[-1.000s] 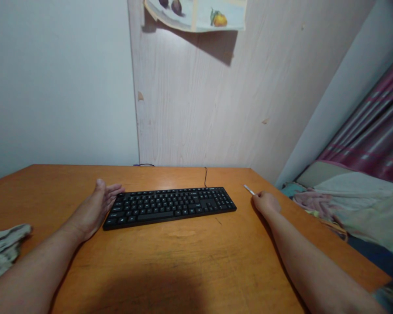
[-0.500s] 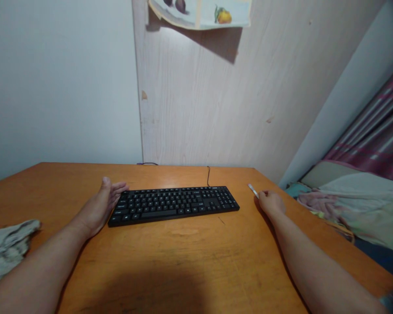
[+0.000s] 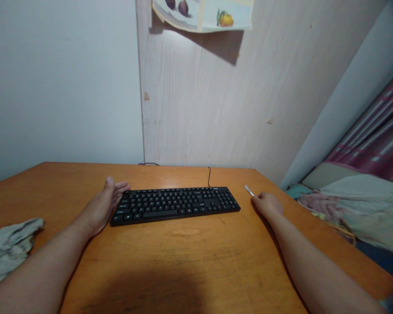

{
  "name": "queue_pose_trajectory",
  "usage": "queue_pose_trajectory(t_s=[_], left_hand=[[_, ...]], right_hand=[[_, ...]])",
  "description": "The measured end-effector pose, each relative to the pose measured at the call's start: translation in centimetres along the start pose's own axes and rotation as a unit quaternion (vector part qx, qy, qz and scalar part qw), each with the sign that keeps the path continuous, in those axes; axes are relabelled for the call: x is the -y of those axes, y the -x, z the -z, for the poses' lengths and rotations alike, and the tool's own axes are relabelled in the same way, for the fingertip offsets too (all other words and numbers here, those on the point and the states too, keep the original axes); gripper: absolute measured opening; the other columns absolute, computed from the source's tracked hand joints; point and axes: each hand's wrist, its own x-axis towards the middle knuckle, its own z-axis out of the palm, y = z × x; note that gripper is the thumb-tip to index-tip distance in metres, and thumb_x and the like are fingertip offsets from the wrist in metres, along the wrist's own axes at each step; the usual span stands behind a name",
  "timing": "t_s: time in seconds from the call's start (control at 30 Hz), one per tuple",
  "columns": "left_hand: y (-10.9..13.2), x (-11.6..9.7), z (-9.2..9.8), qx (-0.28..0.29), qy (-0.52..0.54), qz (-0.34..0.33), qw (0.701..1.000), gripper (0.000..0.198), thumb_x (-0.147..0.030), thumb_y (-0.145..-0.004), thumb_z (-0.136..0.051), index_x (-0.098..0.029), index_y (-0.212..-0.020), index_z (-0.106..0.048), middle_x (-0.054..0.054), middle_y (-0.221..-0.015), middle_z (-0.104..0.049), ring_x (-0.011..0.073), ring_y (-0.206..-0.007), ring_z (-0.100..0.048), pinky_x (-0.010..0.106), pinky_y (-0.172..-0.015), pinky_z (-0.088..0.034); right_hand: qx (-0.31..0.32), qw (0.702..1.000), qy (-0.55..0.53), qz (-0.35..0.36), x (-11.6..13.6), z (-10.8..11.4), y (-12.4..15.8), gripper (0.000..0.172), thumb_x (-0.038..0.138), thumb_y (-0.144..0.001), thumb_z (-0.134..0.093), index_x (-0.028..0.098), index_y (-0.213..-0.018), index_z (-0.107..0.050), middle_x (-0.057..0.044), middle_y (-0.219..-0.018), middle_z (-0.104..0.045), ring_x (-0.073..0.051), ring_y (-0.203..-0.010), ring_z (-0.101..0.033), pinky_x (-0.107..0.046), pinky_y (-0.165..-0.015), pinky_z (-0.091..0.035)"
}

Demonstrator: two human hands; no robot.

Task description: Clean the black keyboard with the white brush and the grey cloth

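A black keyboard [image 3: 175, 204] lies flat on the wooden table, slightly askew. Against its left end rests my left hand [image 3: 105, 201], open, thumb up and fingers stretched out along the far corner; the fingertips are partly hidden behind the keyboard. My right hand [image 3: 266, 204] is to the right of the keyboard, apart from it, low over the table. Its fingers pinch a slim white stick with a flat, paler end that looks like a small brush [image 3: 248, 190], pointing away and to the left. The rest of its handle is hidden in the hand.
A crumpled pale cloth [image 3: 15, 246] lies at the left on the table [image 3: 183, 261]. The keyboard's cable [image 3: 209, 175] runs back to the far edge, where another thin cord [image 3: 149, 163] shows. Behind stands a wall; bedding [image 3: 356, 205] lies beyond the right edge.
My right hand has shifted a little left toward the keyboard, carrying the small brush. My left hand stays against the keyboard's left end. The whole view has moved slightly.
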Motion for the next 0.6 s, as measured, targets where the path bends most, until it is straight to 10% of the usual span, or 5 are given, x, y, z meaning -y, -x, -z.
queue_pose_trajectory(t_s=[0.6], left_hand=[[0.1, 0.3, -0.3, 0.000, -0.018, -0.019, 1.000, 0.084, -0.074, -0.095, -0.030, -0.008, -0.141, -0.054, 0.023, -0.150, -0.052, 0.0281, -0.143, -0.046, 0.042, -0.119, -0.035]], right_hand=[[-0.061, 0.996, -0.027, 0.061, 1.3, 0.7, 1.0, 0.043, 0.047, -0.092, -0.047, 0.016, -0.103, -0.076, -0.018, -0.104, -0.073, -0.032, -0.095, -0.066, -0.037, -0.073, -0.046]])
